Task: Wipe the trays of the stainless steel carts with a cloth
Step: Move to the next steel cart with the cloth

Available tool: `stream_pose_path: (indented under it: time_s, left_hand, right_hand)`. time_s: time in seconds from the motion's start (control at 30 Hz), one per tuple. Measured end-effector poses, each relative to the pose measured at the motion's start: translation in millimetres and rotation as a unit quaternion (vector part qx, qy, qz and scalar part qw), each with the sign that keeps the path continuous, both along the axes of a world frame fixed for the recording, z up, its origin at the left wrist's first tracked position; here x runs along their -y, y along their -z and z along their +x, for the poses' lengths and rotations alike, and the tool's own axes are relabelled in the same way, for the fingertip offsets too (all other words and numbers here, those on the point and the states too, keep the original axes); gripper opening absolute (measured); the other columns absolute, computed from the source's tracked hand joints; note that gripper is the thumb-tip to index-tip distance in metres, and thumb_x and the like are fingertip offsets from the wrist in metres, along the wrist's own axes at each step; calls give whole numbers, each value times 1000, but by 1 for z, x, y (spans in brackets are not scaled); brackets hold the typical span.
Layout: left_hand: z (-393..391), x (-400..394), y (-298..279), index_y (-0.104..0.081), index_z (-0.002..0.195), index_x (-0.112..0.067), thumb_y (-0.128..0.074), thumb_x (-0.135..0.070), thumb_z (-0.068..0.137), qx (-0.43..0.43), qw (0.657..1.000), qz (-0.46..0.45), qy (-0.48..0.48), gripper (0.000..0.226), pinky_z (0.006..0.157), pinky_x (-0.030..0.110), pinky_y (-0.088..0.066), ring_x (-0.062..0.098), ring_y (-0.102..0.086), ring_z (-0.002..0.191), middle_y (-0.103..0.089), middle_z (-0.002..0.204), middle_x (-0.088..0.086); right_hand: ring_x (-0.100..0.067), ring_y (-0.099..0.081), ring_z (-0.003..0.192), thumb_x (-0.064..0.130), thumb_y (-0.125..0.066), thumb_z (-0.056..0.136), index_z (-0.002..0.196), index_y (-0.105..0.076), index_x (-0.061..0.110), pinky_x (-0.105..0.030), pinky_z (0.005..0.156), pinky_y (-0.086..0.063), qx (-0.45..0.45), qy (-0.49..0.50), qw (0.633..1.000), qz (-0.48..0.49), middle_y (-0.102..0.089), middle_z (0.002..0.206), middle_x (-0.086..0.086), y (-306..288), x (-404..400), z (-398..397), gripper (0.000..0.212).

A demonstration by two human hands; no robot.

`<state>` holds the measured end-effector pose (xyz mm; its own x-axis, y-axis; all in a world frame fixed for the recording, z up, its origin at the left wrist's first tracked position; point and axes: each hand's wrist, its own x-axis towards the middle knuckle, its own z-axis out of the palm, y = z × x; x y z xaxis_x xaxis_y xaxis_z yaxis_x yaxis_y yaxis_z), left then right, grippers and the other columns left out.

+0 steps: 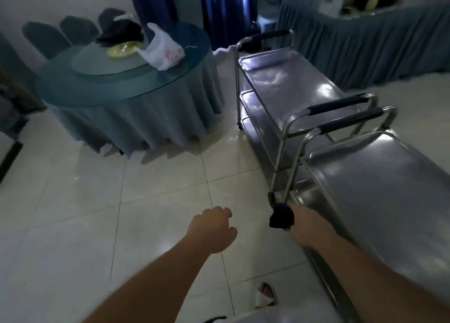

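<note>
While gripping a dark cloth [282, 217] beside the near cart [379, 188] leg, right hand [307, 226]; left hand [212, 229] loosely curled, holding nothing, left of that cart.

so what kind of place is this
Probably a restaurant or banquet hall's dining room. A round table with a floor-length cloth and a glass turntable stands ringed by covered chairs, a skirted side table runs along the back, and two stainless steel carts are parked on the tiled floor.
</note>
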<state>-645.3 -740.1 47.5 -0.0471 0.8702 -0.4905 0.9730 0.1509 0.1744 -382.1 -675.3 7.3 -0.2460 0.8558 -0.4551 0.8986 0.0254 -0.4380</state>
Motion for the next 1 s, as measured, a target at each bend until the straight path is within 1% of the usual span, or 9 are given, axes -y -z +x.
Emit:
stream_pose_path:
  time_s: [0.1,0.17,0.23,0.33,0.43,0.63,0.77,0.87,1.0]
  left_hand:
    - [9,-52,-4,-46,153,-30,-50,-51,102,3,1000,1,26,55,109,42,-45,24,-55,131,-55,147,-3]
    - [15,-85,-5,-46,153,-30,-51,-51,102,-2,999,-7,52,56,109,43,-45,24,-54,132,-54,148,-3]
    - [21,-117,-3,-46,153,-30,-50,-51,102,-11,996,-14,85,56,108,42,-44,24,-54,132,-53,148,-3]
    - [29,-168,5,-46,153,-31,-49,-51,102,-20,989,-20,142,55,106,42,-46,24,-55,129,-54,147,-3]
    - [37,-218,21,-46,152,-30,-48,-51,102,-27,976,-31,212,54,107,43,-44,25,-54,132,-54,148,-2]
    - [40,-303,65,-47,152,-29,-49,-46,101,-8,940,-66,333,53,107,41,-44,26,-53,133,-53,149,-1]
    - [43,-345,92,-51,148,-29,-51,-46,100,-18,912,-77,403,51,105,41,-48,25,-57,128,-58,143,-1]
    - [51,-364,111,-53,147,-29,-53,-46,98,-22,902,-83,424,51,104,41,-48,25,-57,127,-58,143,-1]
    - [67,-366,136,-52,147,-30,-53,-48,98,-25,895,-89,437,52,101,42,-48,25,-58,126,-59,143,-1]
  right_hand:
    - [-17,-63,97,11,-58,93,135,-55,28,-34,86,-54,-16,23,1000,11,-62,106,6,-2,-43,3,46]
    - [-19,-63,102,12,-57,93,135,-53,28,-38,90,-56,-14,34,999,27,-63,115,1,-2,-64,4,45]
    - [-19,-63,107,12,-58,94,142,-50,29,-39,93,-56,-26,59,998,25,-62,123,0,2,-75,7,51]
    - [-17,-66,96,16,-61,93,140,-52,28,-37,88,-57,-30,127,991,-6,-66,110,3,14,-87,16,50]
    - [-19,-65,100,20,-64,93,139,-53,26,-40,92,-57,-11,197,980,-25,-66,114,2,28,-94,22,47]
    - [-23,-63,112,17,-57,99,133,-57,26,-42,97,-52,-10,350,935,-61,-65,126,-1,52,-104,2,35]
    - [-20,-64,112,17,-56,98,134,-58,29,-32,89,-51,-14,430,900,-73,-66,127,2,67,-107,-27,38]
    - [-20,-65,106,20,-58,97,130,-61,31,-35,91,-53,-28,487,870,-74,-67,121,4,77,-105,-41,34]
    - [-24,-66,102,15,-56,95,131,-58,28,-43,91,-56,-10,512,854,-87,-66,118,-2,95,-97,-43,38]
